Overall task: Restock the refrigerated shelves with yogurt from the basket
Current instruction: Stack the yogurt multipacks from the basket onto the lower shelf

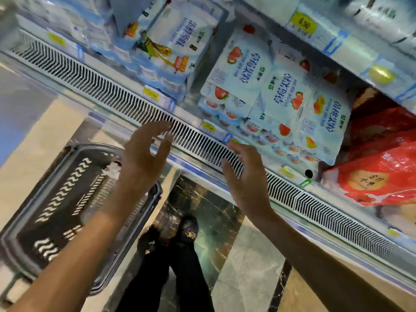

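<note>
While left hand (144,154) and right hand (245,179) hover empty and splayed, red bags (382,176) abut yogurt packs (281,97).

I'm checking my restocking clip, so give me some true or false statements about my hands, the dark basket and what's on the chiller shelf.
1. The left hand and the right hand hold nothing. True.
2. The dark plastic basket sits on the shelf. False: it stands on the floor, at the left.
3. White yogurt multipacks with strawberry pictures lie on the shelf. True.
4. The red plastic bag lies left of those multipacks. False: it lies to their right.
5. Both hands are in front of the slotted vent grille. True.
</note>
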